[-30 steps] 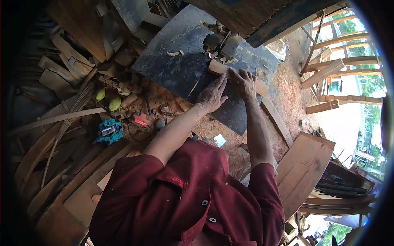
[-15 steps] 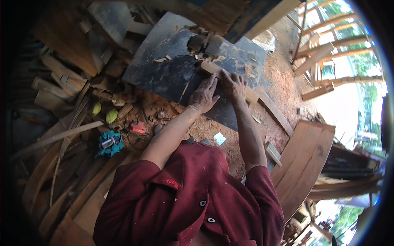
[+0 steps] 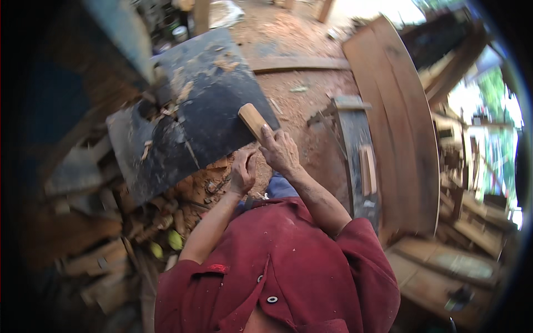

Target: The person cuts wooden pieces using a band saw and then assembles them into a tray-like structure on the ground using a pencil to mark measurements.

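Observation:
My right hand (image 3: 280, 151) grips the near end of a short wooden block (image 3: 252, 120), with the thumb along its top. The block slants up and to the left, its far end above the near right edge of a dark, dusty saw table (image 3: 208, 83). Just left of the right hand, my left hand (image 3: 243, 171) is held in front of my body with its fingers curled in and nothing seen in it. Its palm side is hidden. Wood chips (image 3: 165, 114) lie round a dark fitting on the table's left part.
A long wide wooden board (image 3: 391, 127) stands at the right. Before it is a narrow dark bench (image 3: 358, 150) with small wood strips. A plank (image 3: 300, 64) lies on the sawdust-covered ground beyond the table. Scrap wood (image 3: 105, 261) and green fruits (image 3: 175, 240) are at lower left.
Both hands have come off the table top, drawn back toward my body. The right hand has lifted the block away; the left has let go of it. The view has swung to the right.

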A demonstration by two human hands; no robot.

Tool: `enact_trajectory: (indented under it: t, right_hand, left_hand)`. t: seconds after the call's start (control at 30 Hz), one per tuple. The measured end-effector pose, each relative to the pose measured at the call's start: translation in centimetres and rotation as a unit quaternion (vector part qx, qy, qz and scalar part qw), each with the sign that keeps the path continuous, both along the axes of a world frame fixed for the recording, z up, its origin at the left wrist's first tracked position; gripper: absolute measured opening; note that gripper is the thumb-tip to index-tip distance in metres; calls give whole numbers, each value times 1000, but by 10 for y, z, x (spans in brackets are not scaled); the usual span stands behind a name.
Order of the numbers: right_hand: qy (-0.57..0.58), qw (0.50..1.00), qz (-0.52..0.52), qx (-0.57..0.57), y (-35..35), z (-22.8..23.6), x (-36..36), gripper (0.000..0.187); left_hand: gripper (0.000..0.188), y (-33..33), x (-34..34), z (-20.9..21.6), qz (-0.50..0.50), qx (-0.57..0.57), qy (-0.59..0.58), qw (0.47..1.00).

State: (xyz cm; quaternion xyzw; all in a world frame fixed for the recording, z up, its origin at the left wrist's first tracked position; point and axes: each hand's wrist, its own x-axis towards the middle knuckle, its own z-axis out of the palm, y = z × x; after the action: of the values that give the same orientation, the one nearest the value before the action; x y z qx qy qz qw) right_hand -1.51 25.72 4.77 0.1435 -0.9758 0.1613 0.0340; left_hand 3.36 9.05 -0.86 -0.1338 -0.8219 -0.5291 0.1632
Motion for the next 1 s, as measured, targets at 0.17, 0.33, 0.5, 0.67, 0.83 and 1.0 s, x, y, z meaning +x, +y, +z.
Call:
enact_trajectory:
  t: [0.17,0.33,0.5,0.67,0.83,1.0]
  right_hand:
    - [-35,972,-194,-130,17,-10,46,64]
    - [-130,751,-287,-580,53,-31,33,34]
    - [-223,543,-357,-727,156,-99,47,67]
    - [-401,602,-322,-611,244,-143,78,39]
    - [-365,705,-377,-477,252,-151,132,35]
    - [-352,808,-340,-327,205,-160,149,40]
  left_hand:
    - [32,34,42,5,-123,174,-312,926]
    - [36,11,60,16,-205,90,-361,905]
    - [26,-163,144,-65,42,175,-592,785]
    - [16,-362,190,-11,548,224,-211,778]
    - [19,-534,146,51,602,319,-97,725]
    - [16,-630,136,65,664,199,-21,720]
